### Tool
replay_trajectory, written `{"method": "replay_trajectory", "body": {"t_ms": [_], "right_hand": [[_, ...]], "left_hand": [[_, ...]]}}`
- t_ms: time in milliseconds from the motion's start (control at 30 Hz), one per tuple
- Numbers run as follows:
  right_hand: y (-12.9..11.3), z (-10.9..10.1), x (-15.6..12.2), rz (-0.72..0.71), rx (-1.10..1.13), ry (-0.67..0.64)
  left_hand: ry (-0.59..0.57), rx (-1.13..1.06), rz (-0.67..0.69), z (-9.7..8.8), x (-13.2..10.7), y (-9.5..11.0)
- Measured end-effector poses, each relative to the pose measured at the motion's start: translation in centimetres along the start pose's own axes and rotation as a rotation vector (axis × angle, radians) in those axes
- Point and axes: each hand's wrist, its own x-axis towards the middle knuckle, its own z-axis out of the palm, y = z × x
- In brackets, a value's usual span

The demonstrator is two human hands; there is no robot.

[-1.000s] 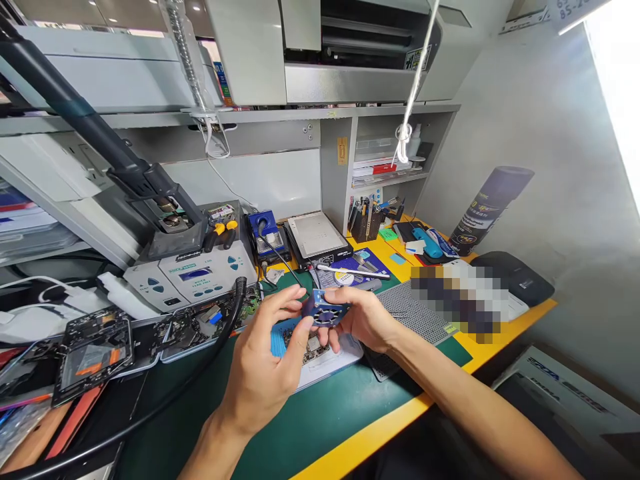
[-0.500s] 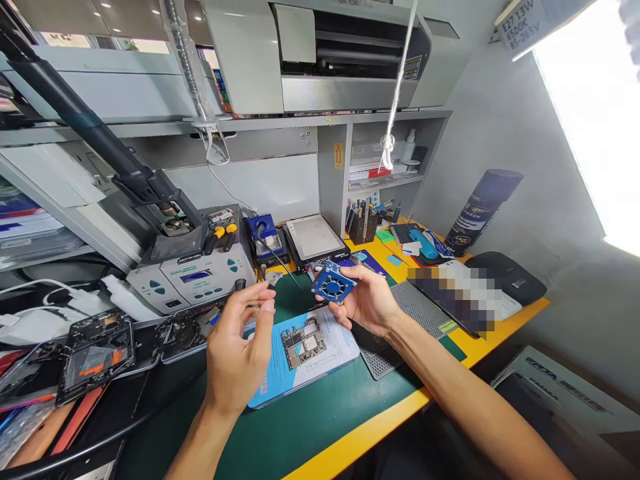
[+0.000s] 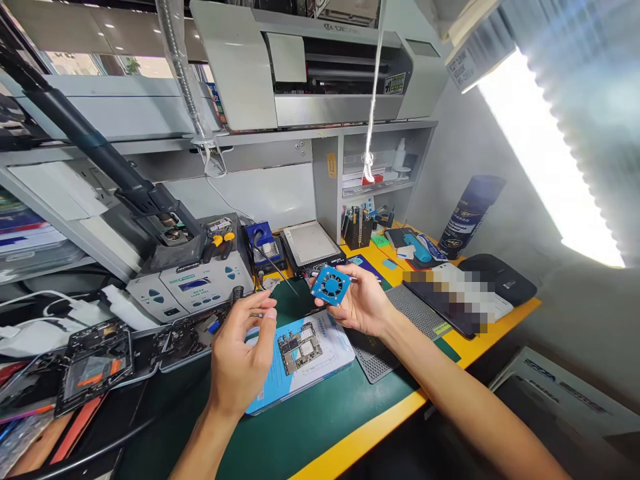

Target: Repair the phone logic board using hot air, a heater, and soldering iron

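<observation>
Blue square fan, held up above the green mat, round grille and dark blades toward the camera, one corner pointing downward. Right hand clamped on the fan's right side, thumb above and fingers behind and below. Left hand near the fan but not touching it, palm turned inward, fingers half curled toward the thumb; contact between thumb and fingertips, and anything between them, impossible to tell. Below the hands, a circuit board, lying flat on a blue-and-white box, itself on the green mat. Just right of the box, a grey perforated mat, partly under the right forearm. Behind the fan, a flat silver-topped device, with a blue soldering station just to its left. Farther left, a grey control unit with a small display. Toward the right wall, a dark pen holder and a spray can. Above, on the shelf, a large pale machine.
</observation>
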Motion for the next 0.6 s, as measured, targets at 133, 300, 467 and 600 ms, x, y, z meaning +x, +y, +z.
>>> {"method": "replay_trajectory", "body": {"t_ms": [133,300,467,600], "right_hand": [[0.1,0.0,0.0,0.003,-0.015,0.012],[0.2,0.9,-0.4,-0.068,-0.074,0.067],[0.7,2.6,-1.1,-0.189,-0.169,0.233],[1.1,2.9,-1.0,-0.238,-0.231,0.347]], "left_hand": [[-0.019,0.013,0.039,0.1,0.1,-0.3],[-0.027,0.037,0.070,0.3,-0.2,0.0],[-0.054,0.040,0.251,0.7,-0.5,0.4],[-0.058,0.052,0.387,0.7,-0.2,0.4]]}}
